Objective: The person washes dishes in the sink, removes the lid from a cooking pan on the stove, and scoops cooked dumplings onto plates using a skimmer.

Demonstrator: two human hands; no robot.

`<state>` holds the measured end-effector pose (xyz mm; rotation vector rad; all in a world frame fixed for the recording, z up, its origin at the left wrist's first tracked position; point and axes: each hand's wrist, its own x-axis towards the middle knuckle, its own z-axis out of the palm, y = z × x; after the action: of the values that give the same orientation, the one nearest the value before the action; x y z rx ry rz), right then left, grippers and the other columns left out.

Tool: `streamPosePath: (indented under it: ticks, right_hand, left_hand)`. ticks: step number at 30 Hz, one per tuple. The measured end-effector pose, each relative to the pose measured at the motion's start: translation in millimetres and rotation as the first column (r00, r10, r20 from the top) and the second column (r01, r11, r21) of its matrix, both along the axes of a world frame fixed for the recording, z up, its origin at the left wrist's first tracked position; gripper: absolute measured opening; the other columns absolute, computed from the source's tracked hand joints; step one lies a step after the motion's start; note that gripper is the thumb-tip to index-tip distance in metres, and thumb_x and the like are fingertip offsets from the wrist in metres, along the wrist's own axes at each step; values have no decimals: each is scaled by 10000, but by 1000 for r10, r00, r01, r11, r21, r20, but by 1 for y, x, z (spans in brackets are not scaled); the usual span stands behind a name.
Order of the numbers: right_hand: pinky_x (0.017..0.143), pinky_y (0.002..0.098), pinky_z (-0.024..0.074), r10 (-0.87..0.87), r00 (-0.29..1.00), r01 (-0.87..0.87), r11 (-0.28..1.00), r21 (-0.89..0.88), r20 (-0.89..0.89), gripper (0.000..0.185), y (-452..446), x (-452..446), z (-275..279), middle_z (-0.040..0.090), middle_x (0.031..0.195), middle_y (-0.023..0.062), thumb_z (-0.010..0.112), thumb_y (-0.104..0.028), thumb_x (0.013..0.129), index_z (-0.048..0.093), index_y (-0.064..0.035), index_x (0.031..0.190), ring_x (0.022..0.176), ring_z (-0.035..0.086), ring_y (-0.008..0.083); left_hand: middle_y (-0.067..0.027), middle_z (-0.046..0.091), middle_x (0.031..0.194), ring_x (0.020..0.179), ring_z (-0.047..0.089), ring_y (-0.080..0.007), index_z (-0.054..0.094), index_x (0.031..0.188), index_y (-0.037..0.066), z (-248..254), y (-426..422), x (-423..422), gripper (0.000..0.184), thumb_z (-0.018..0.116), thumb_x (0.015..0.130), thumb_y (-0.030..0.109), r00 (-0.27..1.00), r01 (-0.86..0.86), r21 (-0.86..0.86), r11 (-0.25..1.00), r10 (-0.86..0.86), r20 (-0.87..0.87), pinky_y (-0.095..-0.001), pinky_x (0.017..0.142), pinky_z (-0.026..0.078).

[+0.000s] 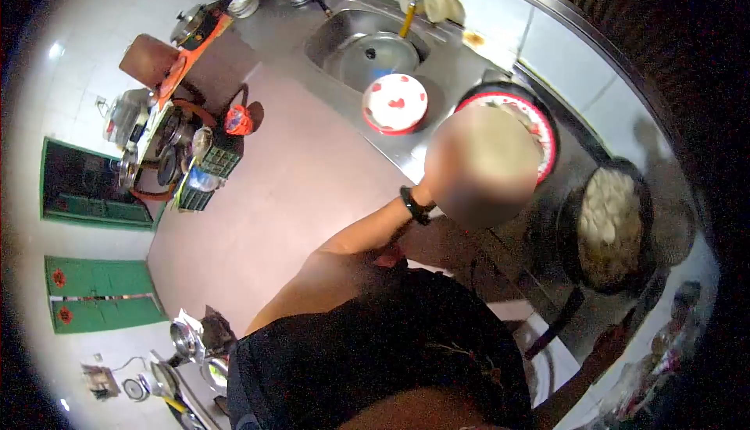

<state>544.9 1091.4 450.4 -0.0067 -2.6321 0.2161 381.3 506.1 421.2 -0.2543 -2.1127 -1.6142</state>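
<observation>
My left hand [441, 168], with a black band [416, 205] at the wrist, reaches over a round red-and-white rimmed tray [549, 137]. A large blurred patch covers its fingers and the middle of the tray, so what it holds is hidden. Low at the right, my right hand [613, 342] is dark and unclear beside the stove. Closest to it is a black frying pan [648, 235] with several pale dumplings [609, 203] packed inside. The pan's long dark handle [564, 317] points toward my body.
Left of the tray, a white bowl with red spots [395, 103] stands on the steel counter [344, 100]. Behind is a sink [320, 43] containing a metal basin [379, 61]. Shelving with pots and green crates [219, 153] lines the far left, near green doors [101, 293].
</observation>
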Motion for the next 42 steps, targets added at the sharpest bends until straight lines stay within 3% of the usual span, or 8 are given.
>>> streamPosePath:
  ticks: [4, 9, 18, 21, 28, 32, 38, 42]
  right_hand:
    - [505, 305, 422, -246, 964, 259, 777, -574, 103, 375, -28, -15, -10, 575, 798, 75, 416, -242, 917, 436, -13, 1213, 567, 498, 142]
    - [521, 301, 424, -417, 897, 338, 434, -835, 147, 373, -95, -51, -6, 574, 810, 73, 408, -235, 920, 430, -13, 1218, 580, 499, 141]
    - [549, 294, 426, -593, 783, 351, 174, -920, 186, 370, -232, -108, 24, 572, 830, 70, 395, -222, 924, 420, -13, 1229, 605, 500, 138]
    - [559, 292, 426, -623, 758, 354, 148, -924, 191, 369, -259, -111, 35, 572, 837, 69, 390, -217, 926, 417, -13, 1232, 613, 500, 137]
    - [581, 287, 428, -671, 720, 342, 121, -932, 176, 367, -296, -107, 60, 570, 853, 67, 380, -207, 929, 409, -13, 1240, 633, 500, 135]
    - [594, 284, 429, -687, 707, 334, 116, -935, 168, 367, -299, -105, 68, 569, 862, 65, 374, -202, 932, 404, -13, 1245, 644, 501, 134]
    - [613, 280, 431, -692, 702, 314, 87, -945, 169, 366, -292, -103, 69, 568, 876, 63, 365, -193, 935, 398, -13, 1251, 660, 501, 133]
    - [626, 277, 432, -678, 715, 288, 67, -955, 168, 365, -278, -99, 66, 567, 885, 62, 359, -187, 937, 393, -13, 1256, 671, 502, 132]
  left_hand:
    - [-49, 518, 896, 824, 520, -132, 448, 1066, 31, 0, -115, -12, 407, 354, 920, 399, 977, -107, 359, 927, 32, 209, -264, 723, 455]
    - [-28, 484, 777, 581, 462, -88, 458, 979, 53, 2, -274, -32, 411, 343, 912, 442, 913, -399, 585, 706, 246, 327, -218, 428, 360]
    - [-57, 523, 731, 514, 466, -91, 434, 1004, 18, -17, -571, -104, 414, 310, 920, 404, 844, -533, 355, 768, 454, 285, -223, 397, 357]
    - [-69, 549, 725, 521, 501, -125, 461, 974, 8, -62, -638, -145, 397, 303, 923, 368, 654, -752, 411, 516, 662, 366, -239, 425, 389]
    - [-143, 567, 954, 844, 574, -179, 493, 1037, -24, -78, -714, -187, 356, 313, 912, 256, 664, -725, 503, 471, 673, 327, -303, 558, 472]
    - [-219, 559, 1019, 915, 558, -340, 470, 1067, -52, -131, -756, -201, 388, 325, 913, 273, 401, -900, -27, 434, 853, 334, -399, 778, 432]
    - [-241, 595, 866, 787, 585, -358, 537, 951, -75, -178, -796, -221, 472, 352, 902, 357, 311, -843, -215, 493, 773, 553, -419, 671, 453]
    - [-210, 602, 887, 774, 591, -314, 535, 974, -69, -132, -764, -212, 546, 321, 895, 427, 471, -868, 238, 436, 565, 677, -391, 641, 460]
